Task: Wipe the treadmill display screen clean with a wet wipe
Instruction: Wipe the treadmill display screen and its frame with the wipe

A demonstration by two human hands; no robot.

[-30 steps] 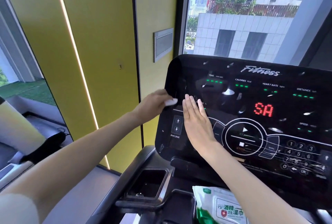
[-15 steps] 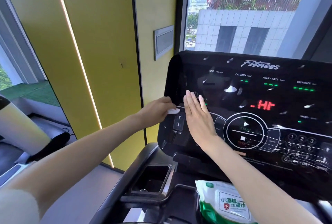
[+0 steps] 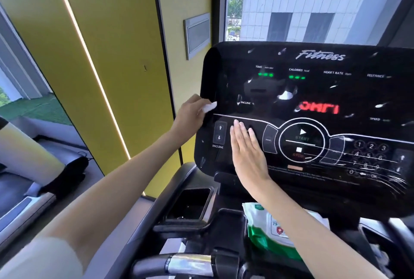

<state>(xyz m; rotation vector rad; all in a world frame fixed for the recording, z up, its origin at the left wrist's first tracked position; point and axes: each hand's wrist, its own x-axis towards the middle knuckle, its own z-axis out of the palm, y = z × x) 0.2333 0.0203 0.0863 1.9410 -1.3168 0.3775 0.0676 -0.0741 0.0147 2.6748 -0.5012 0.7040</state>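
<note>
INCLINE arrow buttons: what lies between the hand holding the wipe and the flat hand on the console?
In the head view, only the INCLINE arrow buttons lie between the left hand, holding the wet wipe, and the right hand.

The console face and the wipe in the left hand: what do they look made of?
The console face looks like glossy black plastic or glass: it mirrors the window light and shows pale streaks and specks. The wipe, pinched in the left hand at the console's left edge, looks like thin, soft white nonwoven fabric, bunched and limp; dampness cannot be told.
</note>
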